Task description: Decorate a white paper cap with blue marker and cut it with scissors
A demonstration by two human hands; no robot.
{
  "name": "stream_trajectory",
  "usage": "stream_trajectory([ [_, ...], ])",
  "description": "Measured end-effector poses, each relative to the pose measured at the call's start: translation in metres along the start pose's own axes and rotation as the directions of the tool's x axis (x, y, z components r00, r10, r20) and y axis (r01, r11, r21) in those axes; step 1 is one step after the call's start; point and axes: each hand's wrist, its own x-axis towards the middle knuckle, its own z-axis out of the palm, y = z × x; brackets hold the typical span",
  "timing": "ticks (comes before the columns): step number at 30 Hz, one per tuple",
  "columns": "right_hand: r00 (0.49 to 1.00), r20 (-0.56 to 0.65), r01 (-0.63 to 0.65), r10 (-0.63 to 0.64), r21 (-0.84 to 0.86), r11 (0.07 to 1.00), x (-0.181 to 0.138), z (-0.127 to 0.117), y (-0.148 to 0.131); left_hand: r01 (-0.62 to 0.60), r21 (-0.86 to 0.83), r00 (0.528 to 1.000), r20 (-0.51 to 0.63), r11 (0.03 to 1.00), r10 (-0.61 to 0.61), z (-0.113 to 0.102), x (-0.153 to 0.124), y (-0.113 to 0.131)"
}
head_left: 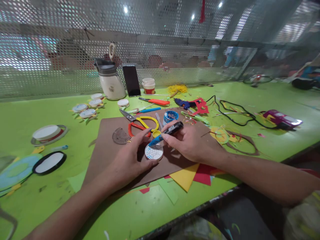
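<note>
My right hand (186,141) pinches a blue and black marker pen (165,133), slanted with its blue end down on a white disc (153,152). Dark lines form a net on the disc, with blue spots at its left side. My left hand (132,155) steadies the disc, thumb at its near edge and fingers around its far left side. Beneath both lies a brown board (105,140). Beyond the hands are scissors (141,125) with yellow and orange handles, a clear protractor (121,136), a small yellow cap (156,133) and a blue-rimmed tub (170,116).
At the back stand a white jug (111,83), a phone (131,80) and stacked paper cups (148,86). An orange cutter (158,101), a blue glue gun (183,103) and a black cord (237,116) lie farther off. Several decorated discs (88,114) sit left; coloured paper (185,176) lies near.
</note>
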Motion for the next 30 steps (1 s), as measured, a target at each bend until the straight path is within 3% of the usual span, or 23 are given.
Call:
stream_trajectory([
  [14,1.000,0.017,-0.017,0.018,-0.062,0.998,0.000,-0.004,-0.010,-0.036,-0.027,0.999,0.002,0.999,0.036,0.000,0.001,0.002],
  [25,1.000,0.020,0.010,-0.009,-0.025,1.000,0.001,-0.002,0.005,-0.035,-0.020,0.999,0.004,0.999,0.035,0.000,0.001,0.001],
  [30,1.000,0.006,-0.006,0.007,-0.068,0.998,0.001,-0.004,-0.007,-0.027,-0.011,1.000,0.009,1.000,0.028,-0.001,0.001,0.002],
])
